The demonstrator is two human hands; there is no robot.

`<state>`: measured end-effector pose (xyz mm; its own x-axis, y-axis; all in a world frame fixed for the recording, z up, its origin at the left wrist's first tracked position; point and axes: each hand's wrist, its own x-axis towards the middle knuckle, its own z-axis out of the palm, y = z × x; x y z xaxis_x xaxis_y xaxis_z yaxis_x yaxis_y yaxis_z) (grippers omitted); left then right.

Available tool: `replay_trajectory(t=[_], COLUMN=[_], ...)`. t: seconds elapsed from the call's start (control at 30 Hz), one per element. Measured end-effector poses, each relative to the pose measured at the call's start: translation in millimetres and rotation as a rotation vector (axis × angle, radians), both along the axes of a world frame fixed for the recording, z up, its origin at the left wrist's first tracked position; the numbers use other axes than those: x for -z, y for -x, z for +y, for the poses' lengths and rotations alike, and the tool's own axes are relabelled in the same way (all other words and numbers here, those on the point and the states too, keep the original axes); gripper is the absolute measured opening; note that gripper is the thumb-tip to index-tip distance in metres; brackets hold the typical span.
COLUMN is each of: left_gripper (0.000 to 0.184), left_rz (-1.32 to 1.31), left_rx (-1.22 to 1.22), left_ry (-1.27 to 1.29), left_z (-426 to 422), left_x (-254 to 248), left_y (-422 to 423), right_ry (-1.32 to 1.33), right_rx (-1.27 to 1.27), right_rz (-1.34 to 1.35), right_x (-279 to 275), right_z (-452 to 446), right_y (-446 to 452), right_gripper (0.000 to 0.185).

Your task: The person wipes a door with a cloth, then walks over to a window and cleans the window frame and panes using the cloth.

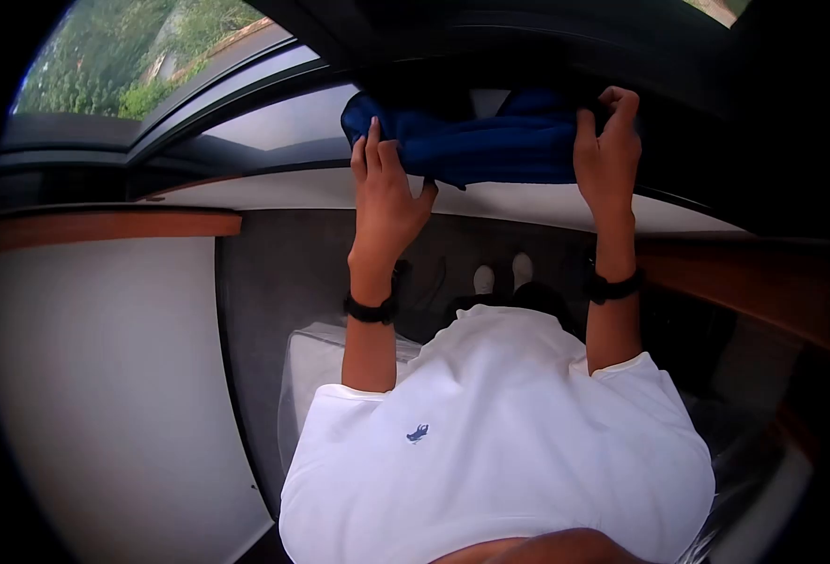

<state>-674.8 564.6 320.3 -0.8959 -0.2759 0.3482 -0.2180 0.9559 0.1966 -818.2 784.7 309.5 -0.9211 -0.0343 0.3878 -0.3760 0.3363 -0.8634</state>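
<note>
A dark blue cloth [490, 150], bunched into a long strip, stretches between my two hands above the window ledge. My left hand [387, 197] grips its left end, with the fingers laid over the front and the thumb at the lower edge. At the other end, my right hand [610, 155] is closed on the cloth, thumb and forefinger bent near its top edge. The cloth's far side lies in deep shadow, and some fingertips are hidden.
A dark-framed window [217, 94] with trees outside runs along the top left. Below the cloth is a pale ledge [509, 195]. A white panel with a brown wooden top [114, 226] stands at left, and a plastic-wrapped white item [325, 352] is beside me.
</note>
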Motion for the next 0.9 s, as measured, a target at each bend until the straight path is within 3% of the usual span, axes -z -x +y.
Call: replay_trajectory(t=[0.03, 0.13, 0.3, 0.37, 0.5, 0.6, 0.67, 0.7, 0.8, 0.9], left_gripper=[0.071, 0.077, 0.086, 0.086, 0.082, 0.077, 0.073, 0.069, 0.057, 0.048], left_rz=[-0.024, -0.081, -0.048, -0.013, -0.138, -0.124, -0.101, -0.084, 0.028, 0.105], left_rx=[0.033, 0.212, 0.373, 0.376, 0.412, 0.371, 0.372, 0.391, 0.380, 0.411], left_ry=[0.017, 0.037, 0.084, 0.224, 0.306, 0.298, 0.277, 0.268, 0.196, 0.085], left_z=[29, 58, 119, 138, 109, 111, 115, 117, 127, 122], left_x=[-5, -13, -18, 8, 71, 94, 90, 88, 85, 79], left_y=[14, 31, 68, 105, 171, 184, 174, 169, 164, 161], right_ry=[0.017, -0.138, -0.377, -0.360, -0.134, -0.129, -0.059, -0.070, -0.011, -0.039], right_rx=[0.033, 0.271, 0.417, 0.301, 0.184, 0.030, -0.115, -0.136, -0.311, -0.399], right_rz=[-0.024, 0.248, 0.350, 0.287, 0.187, 0.185, 0.180, 0.187, 0.189, 0.184], right_x=[6, 7, 13, 47, 135, 142, 136, 134, 131, 123], right_z=[28, 61, 115, 124, 45, 40, 49, 55, 76, 87], right_y=[14, 29, 42, 72, 130, 140, 128, 125, 131, 128], right_gripper=[0.024, 0.045, 0.037, 0.032, 0.023, 0.024, 0.045, 0.045, 0.085, 0.091])
